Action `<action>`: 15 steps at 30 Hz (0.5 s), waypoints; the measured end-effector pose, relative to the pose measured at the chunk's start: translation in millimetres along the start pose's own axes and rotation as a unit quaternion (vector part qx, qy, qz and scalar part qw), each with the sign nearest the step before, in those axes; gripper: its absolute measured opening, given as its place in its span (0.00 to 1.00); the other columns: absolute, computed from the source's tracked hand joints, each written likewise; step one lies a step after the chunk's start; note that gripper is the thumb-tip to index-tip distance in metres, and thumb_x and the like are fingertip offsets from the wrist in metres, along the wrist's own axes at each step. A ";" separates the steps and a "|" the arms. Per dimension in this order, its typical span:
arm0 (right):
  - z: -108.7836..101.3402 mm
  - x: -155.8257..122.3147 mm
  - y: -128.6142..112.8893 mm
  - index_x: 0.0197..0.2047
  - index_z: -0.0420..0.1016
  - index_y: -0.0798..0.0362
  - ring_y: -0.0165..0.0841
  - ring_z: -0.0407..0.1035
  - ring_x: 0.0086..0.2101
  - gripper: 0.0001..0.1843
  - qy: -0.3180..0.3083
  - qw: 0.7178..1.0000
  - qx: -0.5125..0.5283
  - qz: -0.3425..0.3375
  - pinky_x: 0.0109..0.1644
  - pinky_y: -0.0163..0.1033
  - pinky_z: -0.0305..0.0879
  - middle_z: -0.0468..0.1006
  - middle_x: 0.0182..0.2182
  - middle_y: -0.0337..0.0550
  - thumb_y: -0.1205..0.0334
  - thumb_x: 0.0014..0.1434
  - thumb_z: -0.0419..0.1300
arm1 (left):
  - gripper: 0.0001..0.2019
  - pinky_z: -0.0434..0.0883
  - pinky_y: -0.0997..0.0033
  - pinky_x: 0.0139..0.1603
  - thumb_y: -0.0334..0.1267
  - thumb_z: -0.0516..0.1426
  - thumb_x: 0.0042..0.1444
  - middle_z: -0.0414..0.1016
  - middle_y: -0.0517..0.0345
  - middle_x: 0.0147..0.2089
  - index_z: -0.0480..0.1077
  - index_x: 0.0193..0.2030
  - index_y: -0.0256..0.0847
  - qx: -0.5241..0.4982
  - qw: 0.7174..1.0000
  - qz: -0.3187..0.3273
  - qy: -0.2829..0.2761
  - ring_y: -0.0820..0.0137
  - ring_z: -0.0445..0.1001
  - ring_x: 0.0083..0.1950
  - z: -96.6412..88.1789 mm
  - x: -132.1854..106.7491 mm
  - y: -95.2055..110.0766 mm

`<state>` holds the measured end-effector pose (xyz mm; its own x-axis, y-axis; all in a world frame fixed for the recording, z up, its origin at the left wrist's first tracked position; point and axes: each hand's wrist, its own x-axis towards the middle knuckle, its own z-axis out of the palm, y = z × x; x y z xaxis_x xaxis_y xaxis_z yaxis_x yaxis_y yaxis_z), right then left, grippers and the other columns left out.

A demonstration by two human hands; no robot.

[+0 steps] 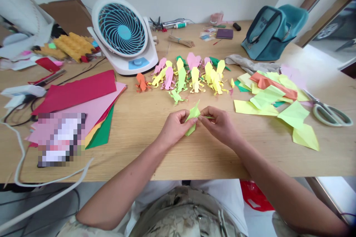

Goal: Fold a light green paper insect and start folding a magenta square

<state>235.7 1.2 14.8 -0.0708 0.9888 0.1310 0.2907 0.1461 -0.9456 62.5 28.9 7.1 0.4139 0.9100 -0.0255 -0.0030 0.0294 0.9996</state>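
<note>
Above the front part of the wooden table (133, 126), a folded yellow-green paper figure (191, 114) is held between both hands. My left hand (178, 124) pinches its body, with the thumb across the front. My right hand (219, 124) has thumb and fingertips closed on a thin pointed part of it at the right side. Just beyond the hands stand several finished folded paper figures in pink, yellow and green, such as a yellow one (195, 80), a small light green one (177, 97) and an orange one (141, 82).
A white fan (122, 33) stands at the back left. Coloured paper sheets (78, 92) and a blurred-out phone (62, 140) lie at left. Paper scraps (264, 109) and scissors (330, 113) are at right, a teal bag (272, 33) behind them. White cable (19, 155) crosses the front left.
</note>
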 end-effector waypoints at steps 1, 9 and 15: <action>-1.0 0.3 0.3 0.32 0.75 0.53 0.32 0.72 0.30 0.09 -0.007 1.000 0.022 0.015 0.35 0.37 0.65 0.79 0.29 0.42 0.56 0.58 0.64 | 0.18 0.64 0.77 0.29 0.51 0.67 0.50 0.73 0.62 0.28 0.71 0.32 0.37 -0.023 1.000 -0.012 -0.009 0.76 0.69 0.27 -0.2 0.5 -0.1; -9.6 5.5 1.7 0.26 0.74 0.55 0.25 0.58 0.23 0.23 -0.034 0.987 0.118 0.107 0.28 0.34 0.51 0.71 0.21 0.36 0.43 0.47 0.72 | 0.19 0.63 0.77 0.28 0.51 0.66 0.50 0.73 0.62 0.29 0.71 0.35 0.36 -0.009 1.000 -0.017 -0.012 0.76 0.68 0.27 1.0 -1.6 1.4; -8.5 6.7 -0.1 0.24 0.72 0.55 0.24 0.58 0.23 0.25 -0.083 0.972 0.178 0.126 0.29 0.34 0.53 0.70 0.20 0.36 0.40 0.47 0.71 | 0.11 0.61 0.77 0.29 0.44 0.61 0.56 0.66 0.65 0.28 0.68 0.33 0.38 0.039 0.999 0.035 -0.007 0.76 0.64 0.28 2.9 -1.5 -1.4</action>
<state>243.3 8.0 18.3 -0.2012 0.9695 -0.1403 -0.0284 -0.1489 -0.9884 64.5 26.3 5.8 0.4275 0.9029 0.0441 0.0375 -0.0665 0.9971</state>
